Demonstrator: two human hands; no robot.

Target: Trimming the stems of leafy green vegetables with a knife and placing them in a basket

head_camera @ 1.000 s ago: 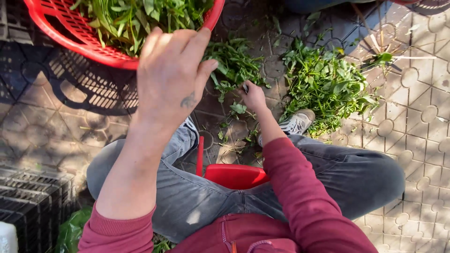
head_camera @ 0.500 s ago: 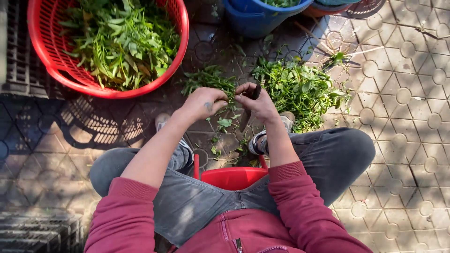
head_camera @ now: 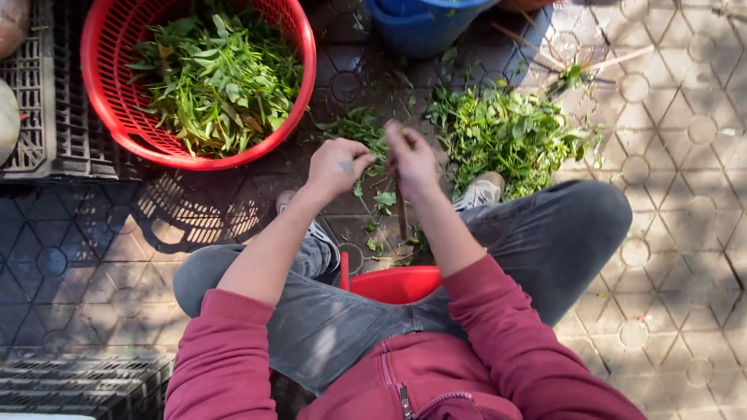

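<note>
Red basket (head_camera: 109,93) of leafy greens upper left, rim well clear of hands. Loose greens pile (head_camera: 506,136) on paving, just right of right hand. Blue tub (head_camera: 420,27) at top edge. Left hand (head_camera: 336,165) and right hand (head_camera: 411,159) close together above knees, fingers pinched on thin green stem (head_camera: 401,210) hanging down between them. Open paving far right.

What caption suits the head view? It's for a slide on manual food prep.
Seated person's left hand and right hand strip a leafy stem between red basket and greens pile.
</note>
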